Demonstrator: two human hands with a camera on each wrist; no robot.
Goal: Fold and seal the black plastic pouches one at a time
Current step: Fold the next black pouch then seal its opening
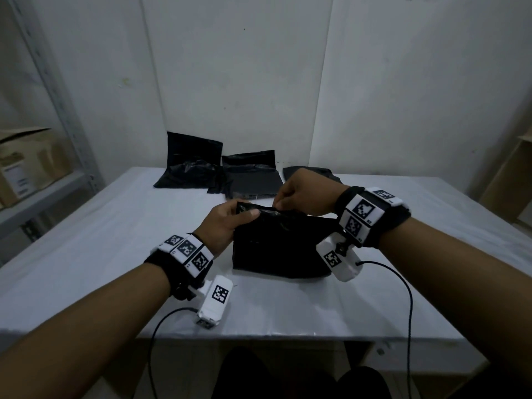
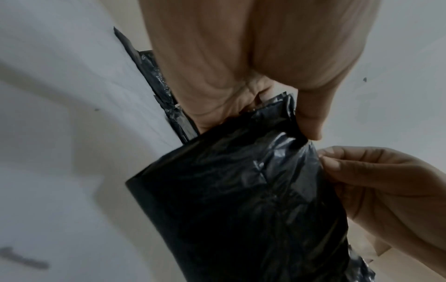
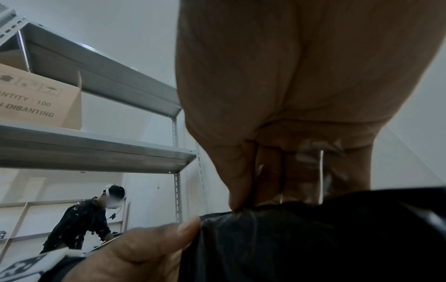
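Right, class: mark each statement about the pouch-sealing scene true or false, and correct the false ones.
1. Both hands hold the top edge of the black pouch. True.
2. The left hand rests flat and open on the table. False: its grip pinches the pouch's top edge.
3. More black pouches lie at the table's far side by the wall. True.
4. The held pouch lies flat on the table. False: it stands upright, held by its top.
5. The right hand holds scissors. False: it pinches the pouch's top edge.
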